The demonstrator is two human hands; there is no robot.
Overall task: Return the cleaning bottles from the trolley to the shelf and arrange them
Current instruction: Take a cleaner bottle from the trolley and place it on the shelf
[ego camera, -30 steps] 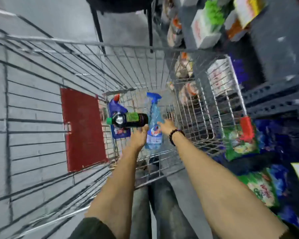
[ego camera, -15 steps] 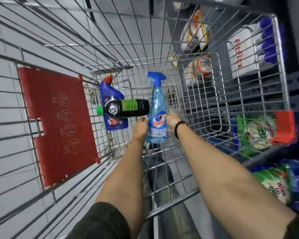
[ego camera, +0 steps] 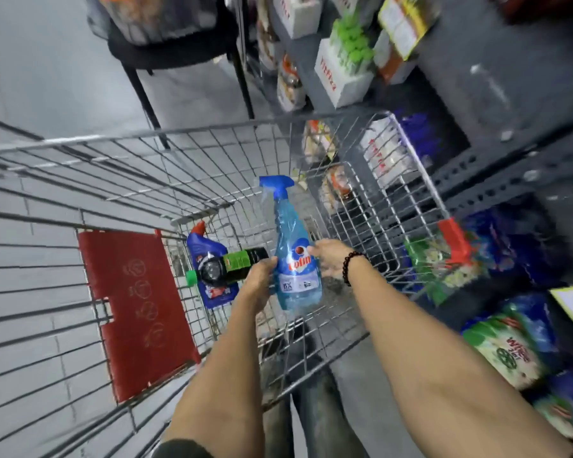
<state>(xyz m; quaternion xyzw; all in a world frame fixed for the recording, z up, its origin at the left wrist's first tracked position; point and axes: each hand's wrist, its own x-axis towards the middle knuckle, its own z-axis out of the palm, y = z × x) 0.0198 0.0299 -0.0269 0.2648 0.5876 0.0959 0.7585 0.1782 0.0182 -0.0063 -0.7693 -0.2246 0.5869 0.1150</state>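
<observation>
A clear blue spray bottle (ego camera: 293, 236) with a blue trigger stands upright inside the wire trolley (ego camera: 179, 135), held at its right side by my right hand (ego camera: 328, 261). My left hand (ego camera: 258, 280) is closed on the base end of a dark bottle (ego camera: 235, 264) with a green label and green cap. That bottle points left and lies across a blue toilet-cleaner bottle (ego camera: 205, 247) with a red cap, which rests on the trolley floor. The left hand's fingers also touch the spray bottle's left side.
A red plastic flap (ego camera: 136, 309) hangs on the trolley's near left wall. A grey metal shelf (ego camera: 477, 183) runs along the right with white boxes (ego camera: 341, 77) above and green-and-blue packets (ego camera: 503, 348) below. A black chair (ego camera: 179, 51) stands beyond the trolley.
The view has tilted up and back from the trolley, bringing the shelf and chair into sight. Both hands keep their hold, and the spray bottle sits a little higher against the trolley mesh.
</observation>
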